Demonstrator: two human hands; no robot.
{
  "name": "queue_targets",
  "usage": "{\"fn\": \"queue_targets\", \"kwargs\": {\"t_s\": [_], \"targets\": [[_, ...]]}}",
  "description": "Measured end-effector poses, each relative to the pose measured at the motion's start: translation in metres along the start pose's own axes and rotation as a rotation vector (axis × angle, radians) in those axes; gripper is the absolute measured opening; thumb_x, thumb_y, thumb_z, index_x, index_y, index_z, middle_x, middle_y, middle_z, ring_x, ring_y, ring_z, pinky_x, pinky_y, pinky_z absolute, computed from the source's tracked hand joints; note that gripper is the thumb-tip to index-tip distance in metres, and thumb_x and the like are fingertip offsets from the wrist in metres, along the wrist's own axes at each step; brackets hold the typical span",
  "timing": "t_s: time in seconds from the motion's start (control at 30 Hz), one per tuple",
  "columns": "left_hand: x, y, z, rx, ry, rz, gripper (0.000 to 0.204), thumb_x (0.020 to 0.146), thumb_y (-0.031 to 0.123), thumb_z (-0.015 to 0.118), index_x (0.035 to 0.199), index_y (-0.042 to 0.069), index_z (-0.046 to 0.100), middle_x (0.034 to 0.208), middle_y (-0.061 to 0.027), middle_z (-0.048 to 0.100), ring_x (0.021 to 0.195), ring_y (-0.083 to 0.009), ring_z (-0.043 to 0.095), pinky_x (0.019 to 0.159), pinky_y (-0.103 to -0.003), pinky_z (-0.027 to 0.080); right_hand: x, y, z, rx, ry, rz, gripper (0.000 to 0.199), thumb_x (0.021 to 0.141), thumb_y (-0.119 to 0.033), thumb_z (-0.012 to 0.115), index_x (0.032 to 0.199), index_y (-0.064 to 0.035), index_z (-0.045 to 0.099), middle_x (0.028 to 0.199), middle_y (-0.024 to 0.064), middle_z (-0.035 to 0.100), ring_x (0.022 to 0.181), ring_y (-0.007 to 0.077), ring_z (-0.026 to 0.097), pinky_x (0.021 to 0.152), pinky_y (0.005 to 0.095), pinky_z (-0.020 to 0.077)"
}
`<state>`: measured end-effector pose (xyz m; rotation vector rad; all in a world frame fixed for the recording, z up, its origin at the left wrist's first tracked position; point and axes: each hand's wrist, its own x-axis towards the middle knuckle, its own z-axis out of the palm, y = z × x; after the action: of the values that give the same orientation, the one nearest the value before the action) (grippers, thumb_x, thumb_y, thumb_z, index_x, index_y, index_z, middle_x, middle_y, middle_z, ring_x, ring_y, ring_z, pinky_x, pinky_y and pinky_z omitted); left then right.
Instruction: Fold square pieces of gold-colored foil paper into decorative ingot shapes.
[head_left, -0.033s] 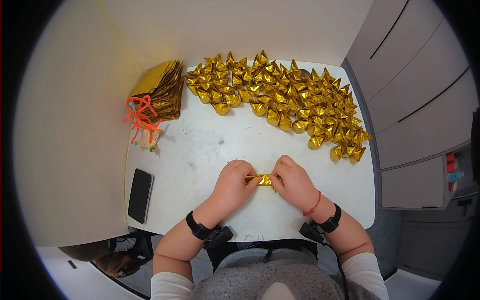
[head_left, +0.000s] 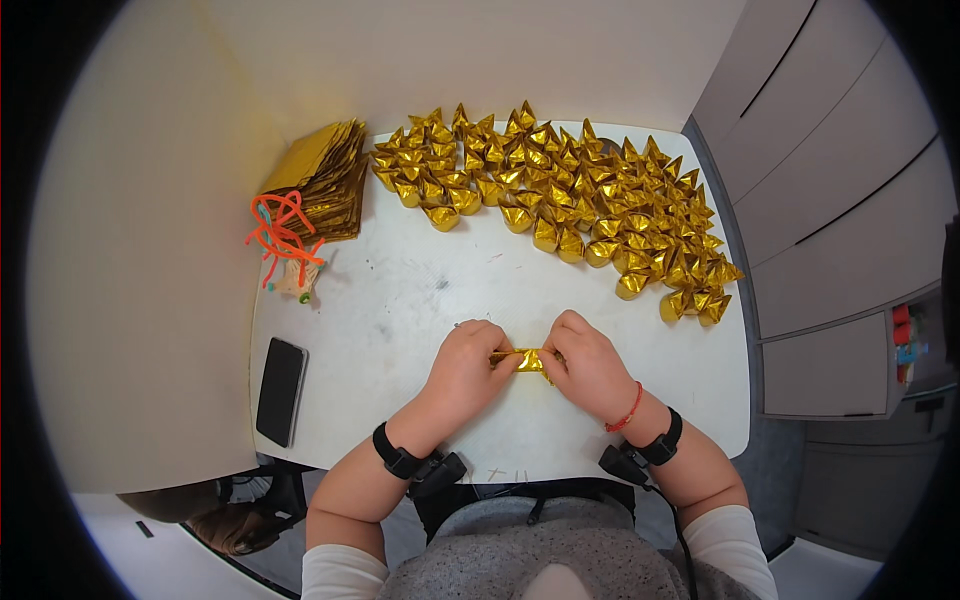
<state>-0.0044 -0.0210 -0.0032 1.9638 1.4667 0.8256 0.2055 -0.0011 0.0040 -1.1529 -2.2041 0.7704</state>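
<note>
A narrow folded strip of shiny gold foil paper [head_left: 530,361] stretches between my two hands over the near middle of the white table. My left hand [head_left: 468,362] pinches its left end between thumb and fingers. At the other end, my right hand [head_left: 585,365] grips it the same way, with a small edge of foil showing below the thumb. Across the far side of the table stand many folded gold paper ingots [head_left: 600,200] with pointed ends, packed in a curved band. At the far left lies a thick stack of flat gold paper sheets [head_left: 325,185].
Orange bendy strands [head_left: 280,225] stand in a small pale holder [head_left: 298,277] before the stack. A black phone [head_left: 282,392] lies at the table's left edge [head_left: 254,350]. Walls rise behind and left; grey cabinets [head_left: 830,200] line the right. Small sticks [head_left: 497,474] lie at the near edge.
</note>
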Motion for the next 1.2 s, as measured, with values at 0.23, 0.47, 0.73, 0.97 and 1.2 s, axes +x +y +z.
{"fn": "queue_targets", "kwargs": {"t_s": [0.23,0.47,0.73,0.97,1.2], "targets": [[0.0,-0.002,0.002,0.006,0.002,0.006,0.016,0.077,0.009,0.081,0.079,0.004,0.067,0.079,-0.011,0.066,0.077,-0.0307,0.063,0.073,-0.04,0.05,0.0,0.0,0.001,-0.013,0.01,-0.011,0.009,0.086,-0.004,0.07,0.083,0.0004,0.062,0.093,0.0148,0.058,0.082,0.0348,0.063,0.074,0.0427,0.054],[0.0,-0.003,0.003,0.015,0.008,0.002,0.016,0.077,0.009,0.081,0.079,0.004,0.066,0.078,-0.011,0.066,0.077,-0.031,0.063,0.073,-0.041,0.05,-0.001,0.002,0.004,-0.002,0.015,-0.01,0.01,0.085,-0.004,0.07,0.084,-0.0003,0.061,0.093,0.0151,0.058,0.082,0.0354,0.062,0.074,0.0417,0.0532],[0.001,0.002,0.005,0.013,0.055,0.04,0.013,0.077,0.006,0.079,0.086,0.005,0.069,0.089,-0.0103,0.067,0.086,-0.0312,0.063,0.077,-0.042,0.05,-0.001,0.003,0.006,-0.046,0.014,-0.049,0.011,0.085,-0.003,0.069,0.087,-0.0007,0.058,0.095,0.0163,0.055,0.084,0.0368,0.061,0.075,0.0446,0.0533],[0.003,0.006,0.004,0.147,0.017,0.124,0.017,0.076,0.007,0.08,0.09,0.008,0.07,0.092,-0.0067,0.065,0.092,-0.0303,0.06,0.081,-0.042,0.048,-0.001,-0.002,0.002,-0.013,0.001,-0.004,0.014,0.085,-0.002,0.07,0.092,-0.0017,0.058,0.099,0.0169,0.054,0.092,0.0372,0.06,0.08,0.0436,0.0522],[0.002,0.007,0.01,0.171,-0.021,0.038,0.014,0.079,0.01,0.08,0.087,0.012,0.068,0.089,-0.0029,0.066,0.092,-0.0256,0.06,0.085,-0.042,0.039,-0.003,0.006,0.001,-0.006,0.016,-0.067,0.018,0.083,-0.004,0.075,0.097,-0.0023,0.064,0.099,0.0139,0.058,0.092,0.0343,0.06,0.082,0.0412,0.0514]]}}
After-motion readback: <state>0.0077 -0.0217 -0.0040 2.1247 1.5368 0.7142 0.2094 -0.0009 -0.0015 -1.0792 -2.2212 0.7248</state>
